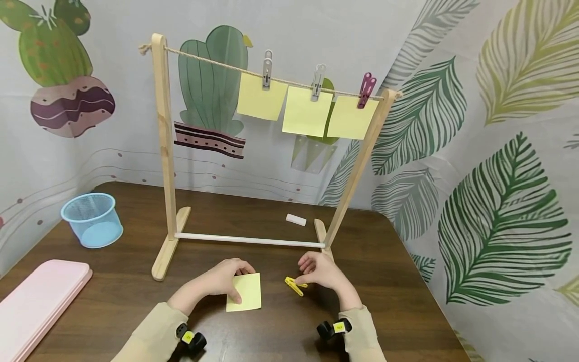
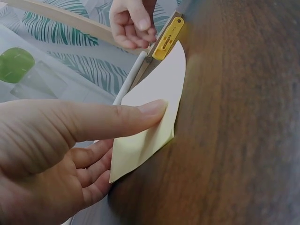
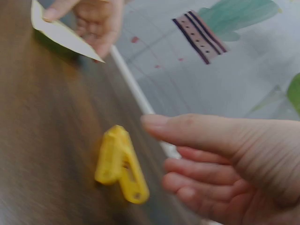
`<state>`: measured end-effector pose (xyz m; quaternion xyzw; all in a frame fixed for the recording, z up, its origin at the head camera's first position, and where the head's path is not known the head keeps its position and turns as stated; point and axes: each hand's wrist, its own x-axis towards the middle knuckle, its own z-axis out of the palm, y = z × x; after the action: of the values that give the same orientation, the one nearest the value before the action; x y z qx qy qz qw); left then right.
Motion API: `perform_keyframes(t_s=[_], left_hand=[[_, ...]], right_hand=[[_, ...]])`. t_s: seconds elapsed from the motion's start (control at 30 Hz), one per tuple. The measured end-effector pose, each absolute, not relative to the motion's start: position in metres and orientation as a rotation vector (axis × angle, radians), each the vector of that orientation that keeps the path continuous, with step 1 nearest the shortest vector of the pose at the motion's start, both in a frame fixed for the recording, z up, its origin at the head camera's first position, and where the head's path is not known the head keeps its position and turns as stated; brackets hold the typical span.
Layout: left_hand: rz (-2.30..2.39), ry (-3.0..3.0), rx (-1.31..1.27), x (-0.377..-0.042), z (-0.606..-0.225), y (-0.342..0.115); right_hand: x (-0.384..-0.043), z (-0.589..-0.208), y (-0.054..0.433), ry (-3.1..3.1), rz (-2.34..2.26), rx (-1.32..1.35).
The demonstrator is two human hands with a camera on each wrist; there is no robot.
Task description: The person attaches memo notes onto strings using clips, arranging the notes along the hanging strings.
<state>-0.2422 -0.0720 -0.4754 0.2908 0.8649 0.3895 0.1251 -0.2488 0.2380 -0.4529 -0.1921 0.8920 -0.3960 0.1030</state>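
Between thumb and fingers, my left hand [image 1: 220, 279] pinches a yellow sticky note [image 1: 250, 291] low over the table; in the left wrist view the note [image 2: 150, 89] bends slightly under the thumb. My right hand [image 1: 320, 270] hovers beside a yellow clothespin [image 1: 295, 286] that lies on the table. The right wrist view shows a gap between the thumb and that clothespin [image 3: 119, 161], with the other fingers loosely curled and holding nothing. Further back, three yellow notes [image 1: 262, 98] hang by clothespins, two grey [image 1: 267, 68] and one purple [image 1: 367, 89], from a rope.
The rope [image 1: 208, 61] spans a wooden stand [image 1: 165, 141] with a white lower bar [image 1: 249, 240]. A small white block [image 1: 296, 219] lies behind that bar. To the left are a blue mesh basket [image 1: 97, 226] and a pink case [image 1: 42, 301] on the brown table [image 1: 280, 337].
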Motion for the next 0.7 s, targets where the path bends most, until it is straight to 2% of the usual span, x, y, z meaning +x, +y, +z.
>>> perform_keyframes(t_s=[0.2,0.7], left_hand=[[1.142,2.504,0.893,-0.242,-0.475,-0.072],[1.168,2.471,0.915,-0.242,-0.476,-0.073]], right_hand=[[-0.247,-0.446,0.246,2.582,-1.042,-0.571],[-0.237,-0.45,0.226,2.655,-0.766,-0.589]])
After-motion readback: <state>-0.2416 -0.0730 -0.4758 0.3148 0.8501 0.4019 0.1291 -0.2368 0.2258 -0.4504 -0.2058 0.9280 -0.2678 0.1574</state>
